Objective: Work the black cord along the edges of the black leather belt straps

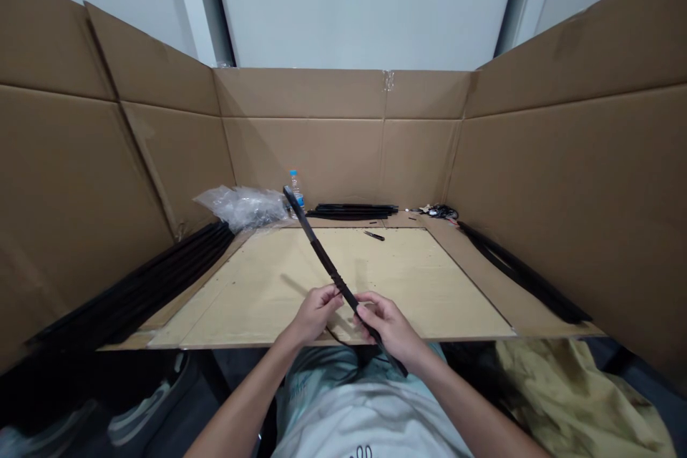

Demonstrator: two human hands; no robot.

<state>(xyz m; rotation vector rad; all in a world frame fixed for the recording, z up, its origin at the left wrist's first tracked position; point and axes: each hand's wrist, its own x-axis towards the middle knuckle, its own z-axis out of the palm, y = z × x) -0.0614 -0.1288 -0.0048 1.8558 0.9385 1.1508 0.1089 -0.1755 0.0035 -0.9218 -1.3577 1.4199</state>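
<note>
I hold a long black wiper-like strip point(322, 257) slanting up and away from my lap toward the back left. My left hand point(316, 313) pinches it near the middle, fingers closed on the strip. My right hand point(389, 328) wraps around its lower part, just right of the left hand. The strip's near end point(397, 368) reaches down over my lap. Both hands hover above the front edge of a pale board point(440, 293) lying on the cardboard.
Cardboard walls point(563, 179) enclose the board on three sides. Black strips are piled along the left point(139, 290), right point(520, 275) and back point(351, 211). A crumpled plastic bag point(241, 206) and a water bottle point(295, 187) stand at the back. A small dark tool point(374, 235) lies on the board.
</note>
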